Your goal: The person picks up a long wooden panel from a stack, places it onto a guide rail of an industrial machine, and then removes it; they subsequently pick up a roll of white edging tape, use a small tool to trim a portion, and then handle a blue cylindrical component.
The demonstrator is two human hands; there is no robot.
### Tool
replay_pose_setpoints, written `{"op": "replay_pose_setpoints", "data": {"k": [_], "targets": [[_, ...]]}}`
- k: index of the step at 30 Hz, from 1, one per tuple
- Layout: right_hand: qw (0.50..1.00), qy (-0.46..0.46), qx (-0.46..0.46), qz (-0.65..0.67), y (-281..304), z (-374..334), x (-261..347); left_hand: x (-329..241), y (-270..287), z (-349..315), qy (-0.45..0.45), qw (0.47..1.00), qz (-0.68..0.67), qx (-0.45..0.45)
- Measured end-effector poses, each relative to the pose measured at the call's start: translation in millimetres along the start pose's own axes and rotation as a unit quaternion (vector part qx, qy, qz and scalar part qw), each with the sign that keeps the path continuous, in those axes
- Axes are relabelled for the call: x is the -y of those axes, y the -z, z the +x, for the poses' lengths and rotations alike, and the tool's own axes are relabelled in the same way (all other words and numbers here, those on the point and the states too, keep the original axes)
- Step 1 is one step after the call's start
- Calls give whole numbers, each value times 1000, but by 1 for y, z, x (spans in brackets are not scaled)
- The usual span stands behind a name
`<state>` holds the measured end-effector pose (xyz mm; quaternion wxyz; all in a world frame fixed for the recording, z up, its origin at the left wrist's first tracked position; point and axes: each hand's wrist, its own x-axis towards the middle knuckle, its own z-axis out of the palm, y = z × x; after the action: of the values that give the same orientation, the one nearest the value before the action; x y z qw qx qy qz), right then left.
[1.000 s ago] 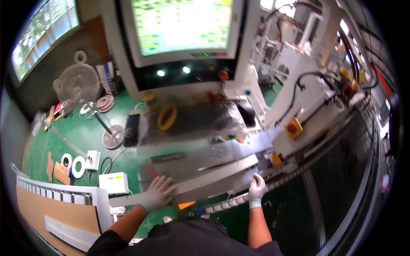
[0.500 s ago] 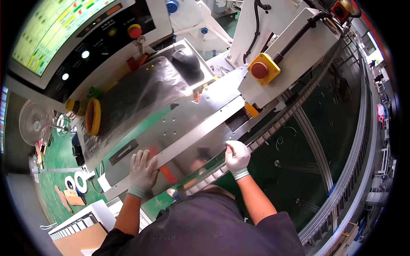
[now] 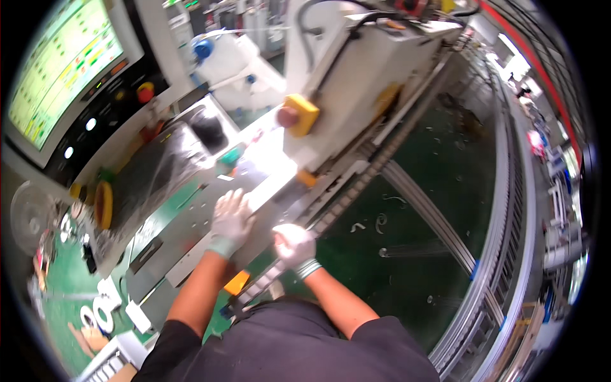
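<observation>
My left hand [image 3: 233, 219], in a white glove, lies with its fingers stretched forward on the grey metal bed [image 3: 184, 230] of a machine, at the edge of a long pale metal strip [image 3: 189, 262]. To its right is my right hand [image 3: 294, 246], also gloved. It is closed at the strip's near side, next to the segmented cable chain [image 3: 344, 207]. Its curled fingers hide whatever they may hold. Ahead of the hands the metal is washed out by glare.
A white machine head [image 3: 356, 76] with a red button on a yellow box [image 3: 307, 116] stands ahead. A control panel with a lit screen [image 3: 60, 70] is at far left, near a yellow ring [image 3: 103, 205]. Metal rails [image 3: 436, 223] cross the dark green floor on the right.
The view has shifted, with the machine head now further left. My hands are closer together: the right has come in toward the left, which stays flat on the metal.
</observation>
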<state>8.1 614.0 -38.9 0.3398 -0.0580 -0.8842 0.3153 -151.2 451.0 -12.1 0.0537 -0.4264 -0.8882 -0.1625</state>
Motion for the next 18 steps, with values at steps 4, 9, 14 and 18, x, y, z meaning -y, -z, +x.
{"op": "replay_pose_setpoints", "data": {"k": [4,9,14,18], "targets": [[999,-8,50,-12,17,-3,2,5,39,-65,23,998,18,48],[999,-28,15,-15,13,-16,3,50,46,-157,67,993,87,35],[1000,-5,8,-20,13,-21,6,34,40,-112,15,992,114,58],[999,-20,26,-30,18,-22,5,9,23,-79,27,997,78,-9]]}}
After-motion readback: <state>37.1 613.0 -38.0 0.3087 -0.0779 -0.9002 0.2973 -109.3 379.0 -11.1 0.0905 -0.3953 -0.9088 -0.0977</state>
